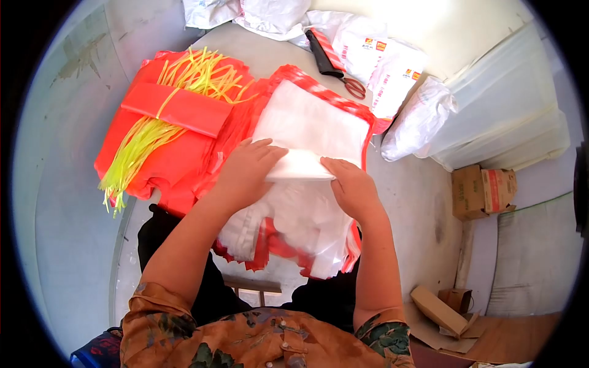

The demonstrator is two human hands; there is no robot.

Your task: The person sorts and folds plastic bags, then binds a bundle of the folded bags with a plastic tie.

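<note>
In front of me lies a stack of white plastic bags [316, 126] with red edges. A folded band of the top white plastic bag [300, 164] runs crosswise between my hands. My left hand [245, 172] grips its left end, with the fingers laid over the fold and the thumb mostly hidden. The right end is pinched by my right hand [351, 184], fingertips on the fold's edge. Toward my lap hangs a clear, crumpled lower part of the plastic [288, 214], with red bag edges showing under it.
At left is a pile of red bags [147, 144] with yellow strips [144, 144] tied around a red folded bundle [178, 109]. Scissors [354, 88] and a black-and-red object [325, 54] lie behind the stack. White printed sacks [392, 67] stand beyond; cardboard boxes [469, 191] are at right.
</note>
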